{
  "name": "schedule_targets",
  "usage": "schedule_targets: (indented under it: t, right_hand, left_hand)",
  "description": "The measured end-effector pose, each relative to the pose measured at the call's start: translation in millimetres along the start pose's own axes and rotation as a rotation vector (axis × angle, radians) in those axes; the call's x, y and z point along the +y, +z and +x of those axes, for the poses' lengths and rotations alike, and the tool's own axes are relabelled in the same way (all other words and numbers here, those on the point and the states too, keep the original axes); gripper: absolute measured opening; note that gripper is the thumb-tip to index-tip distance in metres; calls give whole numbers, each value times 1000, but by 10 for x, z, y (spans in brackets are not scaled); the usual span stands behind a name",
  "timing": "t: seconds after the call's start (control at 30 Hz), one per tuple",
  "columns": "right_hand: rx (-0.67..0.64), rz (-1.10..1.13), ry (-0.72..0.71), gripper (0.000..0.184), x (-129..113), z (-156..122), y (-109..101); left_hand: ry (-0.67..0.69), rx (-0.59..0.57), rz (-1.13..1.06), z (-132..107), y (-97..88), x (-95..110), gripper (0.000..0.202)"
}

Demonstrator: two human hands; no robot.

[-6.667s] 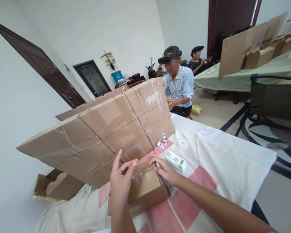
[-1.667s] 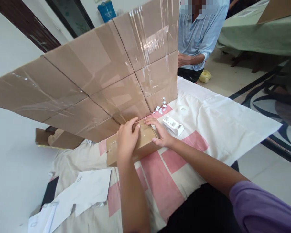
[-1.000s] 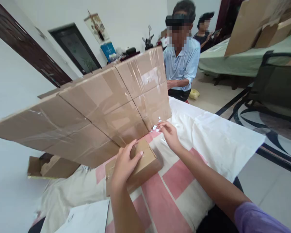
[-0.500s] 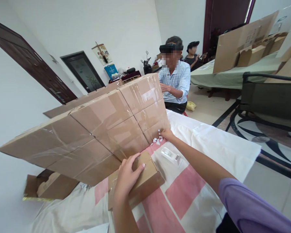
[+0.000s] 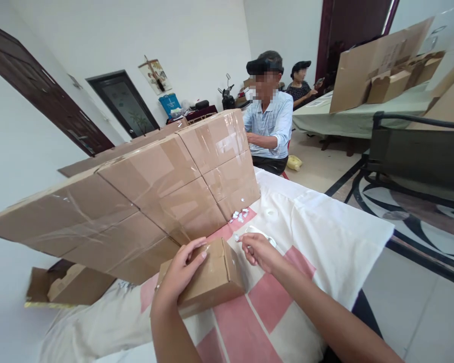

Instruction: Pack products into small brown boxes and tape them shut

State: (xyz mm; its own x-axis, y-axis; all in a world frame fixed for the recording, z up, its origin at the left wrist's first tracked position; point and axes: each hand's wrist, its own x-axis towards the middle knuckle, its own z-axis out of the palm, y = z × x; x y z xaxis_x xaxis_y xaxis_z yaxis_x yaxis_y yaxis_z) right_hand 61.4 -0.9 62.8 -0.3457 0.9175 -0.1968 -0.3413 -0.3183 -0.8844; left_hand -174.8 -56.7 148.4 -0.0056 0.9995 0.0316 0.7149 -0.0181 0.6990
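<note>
One carton (image 5: 214,275) on the cloth (image 5: 106,322), lid closed; closing judged done. Left hand (image 5: 178,272), fingers spread, rests atop. Right hand (image 5: 263,249) pinches one white scrap (image 5: 236,237) near the carton, apart from it. Remaining: loose scraps (image 5: 239,216) by one cardboard wall (image 5: 166,196), several, overlapping, no sure count.

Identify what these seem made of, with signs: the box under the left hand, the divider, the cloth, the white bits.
Box: mostly matte brown cardboard, by its folded edges.
Divider: likely cardboard, brown and flat-panelled; glossy strips look like clear tape.
Cloth: matte fabric, perhaps cotton, by its soft creases.
Bits: white, perhaps paper or plastic; too small to tell.
</note>
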Motion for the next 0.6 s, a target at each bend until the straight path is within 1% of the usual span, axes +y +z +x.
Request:
schedule_targets:
  t: [0.1, 0.17, 0.23, 0.3, 0.37, 0.47, 0.53, 0.6]
  right_hand:
    - [-66, 7, -14, 30, 51, -42, 76]
    - [-59, -12, -75, 30, 51, -45, 85]
    - [-30, -87, -234, 25, 44, -58, 77]
    - [-22, -233, -451, 18, 42, -94, 66]
    - [-63, -385, -632, 12, 46, -150, 61]
    - [-132, -498, -795, 11, 53, -233, 67]
    - [-127, -515, -855, 11, 49, -267, 71]
    - [-97, -530, -876, 12, 37, -284, 69]
  left_hand:
    - [-1, 39, -3, -19, -15, -9, 48]
    - [18, 103, -21, -40, 7, 37, 48]
    - [35, 187, -15, -77, 42, 129, 48]
    - [44, 215, 73, -126, 88, 262, 48]
    - [72, 165, 201, -171, 151, 412, 47]
    - [193, 40, 306, -208, 272, 601, 39]
    - [272, -18, 322, -217, 342, 672, 29]
    - [315, -16, 315, -223, 384, 698, 25]
